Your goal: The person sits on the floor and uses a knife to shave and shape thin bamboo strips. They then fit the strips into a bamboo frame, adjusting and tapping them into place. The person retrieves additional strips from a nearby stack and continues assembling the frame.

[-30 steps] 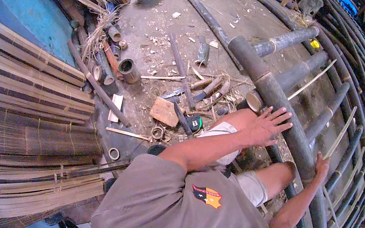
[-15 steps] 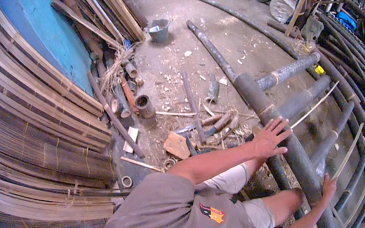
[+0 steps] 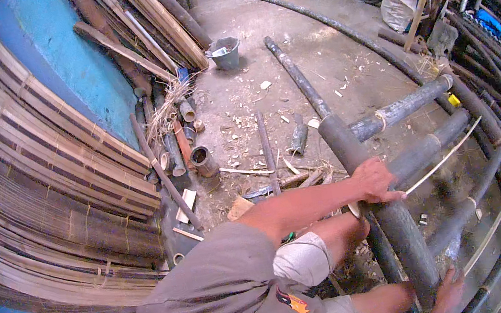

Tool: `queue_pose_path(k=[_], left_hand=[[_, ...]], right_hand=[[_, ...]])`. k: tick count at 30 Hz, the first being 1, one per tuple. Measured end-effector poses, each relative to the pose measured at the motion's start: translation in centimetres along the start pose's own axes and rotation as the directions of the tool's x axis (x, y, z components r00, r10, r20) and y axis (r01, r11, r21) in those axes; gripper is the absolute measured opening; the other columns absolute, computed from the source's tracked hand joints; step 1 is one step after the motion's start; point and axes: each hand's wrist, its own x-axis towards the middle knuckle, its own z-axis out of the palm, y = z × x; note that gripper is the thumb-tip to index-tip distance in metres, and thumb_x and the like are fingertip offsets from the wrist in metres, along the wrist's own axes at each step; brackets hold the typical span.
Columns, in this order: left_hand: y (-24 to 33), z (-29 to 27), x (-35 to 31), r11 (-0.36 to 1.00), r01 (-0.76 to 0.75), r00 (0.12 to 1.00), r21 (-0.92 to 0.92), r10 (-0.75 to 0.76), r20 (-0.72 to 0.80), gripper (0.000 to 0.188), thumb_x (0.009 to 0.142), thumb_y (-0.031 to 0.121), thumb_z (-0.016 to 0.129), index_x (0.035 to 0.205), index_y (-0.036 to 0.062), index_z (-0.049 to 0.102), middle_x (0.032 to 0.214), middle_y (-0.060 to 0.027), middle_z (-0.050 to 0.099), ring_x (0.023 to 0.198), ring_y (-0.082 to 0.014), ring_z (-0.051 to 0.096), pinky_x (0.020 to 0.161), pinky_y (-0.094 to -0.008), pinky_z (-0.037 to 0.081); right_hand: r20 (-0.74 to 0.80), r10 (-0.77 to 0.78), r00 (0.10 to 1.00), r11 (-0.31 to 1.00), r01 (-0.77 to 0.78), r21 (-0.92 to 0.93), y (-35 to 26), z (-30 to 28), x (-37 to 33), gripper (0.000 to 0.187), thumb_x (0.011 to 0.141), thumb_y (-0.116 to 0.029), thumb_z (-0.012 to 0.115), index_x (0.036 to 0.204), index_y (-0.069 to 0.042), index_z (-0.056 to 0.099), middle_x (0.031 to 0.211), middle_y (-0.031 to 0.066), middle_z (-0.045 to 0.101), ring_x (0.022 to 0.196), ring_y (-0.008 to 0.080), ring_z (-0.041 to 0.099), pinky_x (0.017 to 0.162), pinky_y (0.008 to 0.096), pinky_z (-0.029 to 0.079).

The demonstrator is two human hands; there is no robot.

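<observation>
Head view: shows flat slatted screens (image 3: pixel 50 198) at left, then hollow bamboo tubes (image 3: pixel 207 167). Curls left hand (image 3: pixel 375 181) over thick dark bamboo pole (image 3: pixel 405 240) slanting beside knees (image 3: pixel 351 227), with fingers bent and bunched; has right hand (image 3: pixel 446 297) lower, near round rungs (image 3: pixel 459 219); cannot tell blurred fingers' state.

We see, on the dusty grey floor (image 3: pixel 233 22), pale scattered chips (image 3: pixel 265 85); near its left edge, a round grey plastic bucket (image 3: pixel 227 60).
</observation>
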Motion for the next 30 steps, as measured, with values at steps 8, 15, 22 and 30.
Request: queue_pose_path(k=[8, 15, 22, 30], left_hand=[[-1.1, 1.6, -0.4, 0.990, -0.130, 0.955, -0.047, 0.113, -0.275, 0.052, 0.085, 0.057, 0.059, 0.078, 0.0073, 0.069, 0.077, -0.0109, 0.067, 0.079, -0.0294, 0.064, 0.081, -0.0405, 0.048], [-1.2, 1.7, -0.4, 0.985, -0.130, 0.960, -0.115, 0.096, -0.262, 0.045, 0.081, 0.051, 0.065, 0.096, 0.0089, 0.070, 0.092, -0.0076, 0.068, 0.090, -0.0267, 0.065, 0.090, -0.0427, 0.049], [-0.8, -0.2, -0.1, 0.998, -0.051, 0.999, -0.045, 0.051, -0.001, 0.042, 0.083, 0.049, 0.061, 0.102, 0.0122, 0.068, 0.101, -0.0062, 0.066, 0.095, -0.0264, 0.062, 0.093, -0.0469, 0.045], [4.5, -2.1, -1.3, 0.964, 0.262, 0.956, 0.053, -0.266, 0.125, 0.056, 0.096, 0.049, 0.051, 0.140, 0.0141, 0.051, 0.138, -0.0239, 0.048, 0.134, -0.0472, 0.039, 0.112, -0.0575, 0.032]], right_hand=[[0.122, 0.001, 0.993, 0.983, -0.023, 0.182, -4.5, -4.1, -1.4, 0.061, 0.097, -0.047, 0.055, 0.145, -0.008, 0.051, 0.133, 0.0266, 0.059, 0.114, 0.0419, 0.061, 0.093, 0.0505, 0.049], [0.188, 0.042, 0.981, 0.997, -0.030, -0.069, -1.4, -2.2, 0.1, 0.061, 0.097, -0.049, 0.053, 0.144, -0.011, 0.052, 0.132, 0.0233, 0.060, 0.112, 0.0447, 0.061, 0.098, 0.0491, 0.046], [0.137, -0.019, 0.990, 0.990, 0.038, -0.134, 1.5, 0.6, 0.7, 0.063, 0.101, -0.051, 0.047, 0.148, -0.008, 0.045, 0.143, 0.0279, 0.049, 0.126, 0.0464, 0.051, 0.098, 0.0534, 0.047], [-0.013, -0.173, 0.985, 0.982, 0.172, -0.078, 5.2, 4.6, 0.4, 0.066, 0.102, -0.044, 0.048, 0.153, -0.005, 0.033, 0.143, 0.0356, 0.043, 0.123, 0.0500, 0.052, 0.099, 0.0542, 0.047]])
